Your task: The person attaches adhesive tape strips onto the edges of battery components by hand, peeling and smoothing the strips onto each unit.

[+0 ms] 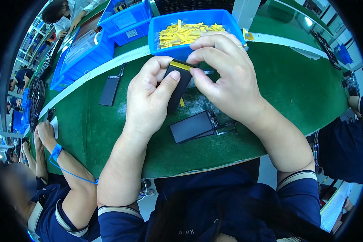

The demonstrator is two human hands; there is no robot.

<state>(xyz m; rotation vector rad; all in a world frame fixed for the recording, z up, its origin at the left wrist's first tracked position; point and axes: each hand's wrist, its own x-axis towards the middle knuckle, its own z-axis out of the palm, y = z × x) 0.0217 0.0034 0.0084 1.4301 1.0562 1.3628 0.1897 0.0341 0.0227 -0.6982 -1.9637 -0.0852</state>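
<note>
My left hand (149, 94) is closed around a flat black battery (177, 86), its thumb lying across the upper face. A yellow strip (180, 65) runs along the battery's far end. My right hand (230, 76) pinches at the right end of that strip, thumb and forefinger at the battery's corner; the exact contact is partly hidden by the fingers. Below on the green table, two more black batteries (191, 127) lie overlapping, with thin dark connector tails pointing right. Another black battery (110, 90) lies to the left, its tail pointing away from me.
A blue bin (155, 40) full of yellow strips (181, 34) stands just beyond my hands. Blue stacked bins (127, 22) are at the far left. A white rail (137, 53) crosses the green table (294, 88). A co-worker's arm (70, 165) with a blue wrist strap is at left.
</note>
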